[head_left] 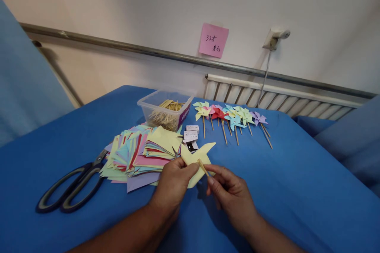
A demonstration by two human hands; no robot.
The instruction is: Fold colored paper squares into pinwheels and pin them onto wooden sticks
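Between my hands is a pale yellow paper pinwheel (193,155), its back towards me. My left hand (174,180) pinches it, the thumb lying near its centre. In my right hand (230,191) a short wooden stick (203,167) is gripped between thumb and fingers, with its far end against the pinwheel's middle. Whether a pin joins the two is hidden. Just left of the pinwheel lies a pile of cut coloured paper squares (139,154). Behind it are small white boxes (190,136), one open with dark pins (192,146) inside.
Large dark-handled scissors (75,184) lie at the left, blades under the paper. A clear plastic box (148,106) holds many wooden sticks (168,114). Several finished pinwheels (234,120) lie at the back right of the blue-covered table (291,189). A radiator (243,95) stands behind.
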